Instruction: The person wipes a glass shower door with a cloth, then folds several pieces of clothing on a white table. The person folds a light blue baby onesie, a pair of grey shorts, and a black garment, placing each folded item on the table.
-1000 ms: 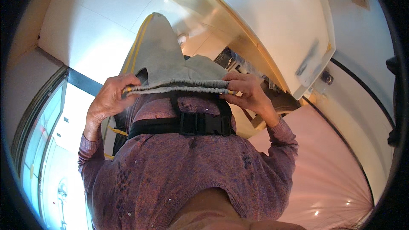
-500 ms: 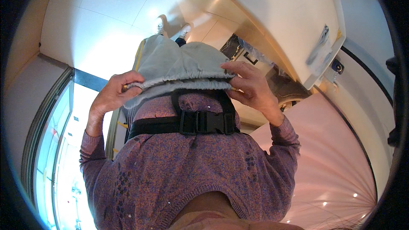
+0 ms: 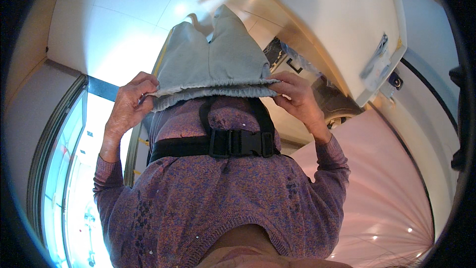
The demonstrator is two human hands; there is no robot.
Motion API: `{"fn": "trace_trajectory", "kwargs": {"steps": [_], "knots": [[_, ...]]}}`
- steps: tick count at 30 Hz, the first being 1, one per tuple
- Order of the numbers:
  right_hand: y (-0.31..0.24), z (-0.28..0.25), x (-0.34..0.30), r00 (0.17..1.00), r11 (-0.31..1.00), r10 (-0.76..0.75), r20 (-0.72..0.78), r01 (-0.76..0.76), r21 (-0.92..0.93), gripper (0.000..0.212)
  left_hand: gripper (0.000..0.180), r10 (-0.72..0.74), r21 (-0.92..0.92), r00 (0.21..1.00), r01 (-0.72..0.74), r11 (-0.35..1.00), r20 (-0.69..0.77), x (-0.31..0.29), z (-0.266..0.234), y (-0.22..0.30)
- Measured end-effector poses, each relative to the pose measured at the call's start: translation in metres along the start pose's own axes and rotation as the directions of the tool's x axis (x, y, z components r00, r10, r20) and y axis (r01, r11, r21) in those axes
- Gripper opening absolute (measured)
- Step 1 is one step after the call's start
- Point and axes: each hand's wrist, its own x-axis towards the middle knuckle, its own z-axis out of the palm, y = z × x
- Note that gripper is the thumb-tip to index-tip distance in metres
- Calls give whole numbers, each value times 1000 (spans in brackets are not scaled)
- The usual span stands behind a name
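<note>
A pair of light grey trousers point(image 3: 198, 62) hangs in front of my body, with a gathered elastic waist and a yellow stripe down the left side. My left hand point(image 3: 131, 101) pinches the left end of the waistband. At its right end, my right hand point(image 3: 297, 97) grips the band between thumb and fingers. The waistband is stretched between both hands, its front and back edges slightly apart. Both trouser legs point away from me and cover my feet.
A black strap with a buckle point(image 3: 240, 143) crosses my purple sweater. To the right stand a white table point(image 3: 327, 20) with a small clear packet point(image 3: 377, 62) on it, and a pink cloth-like surface point(image 3: 377, 178). A bright glass door or window point(image 3: 62, 164) is at the left.
The trouser legs have swung up and outward, away from me, hiding the shoes seen before. My left hand has moved slightly left and the waistband is pulled wider.
</note>
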Motion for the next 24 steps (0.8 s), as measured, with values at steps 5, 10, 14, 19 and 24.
{"fn": "trace_trajectory", "kwargs": {"steps": [5, 10, 14, 19, 24], "knots": [[4, 1, 4, 997, 972, -13, -80, 32, 232, 15, 12, 131, -64, 991, -128, 990, 33, 5, 8, -9], [0, 7, 10, 995, 952, 48, 88, -72, 296, 14, 17, -11, -258, 972, 73, 963, 236, 14, 11, -12], [-3, 11, 22, 961, 909, 175, 213, -241, 339, 30, 24, -141, -146, 951, 186, 972, 276, 27, 8, 1], [4, 19, 48, 955, 975, 122, 269, -166, 146, 36, 26, -154, 179, 912, 91, 980, 379, 53, 13, 14], [15, 35, 77, 906, 993, 56, 420, -6, -119, 33, 38, -78, 394, 938, -66, 917, 338, 69, 20, 15]]}}
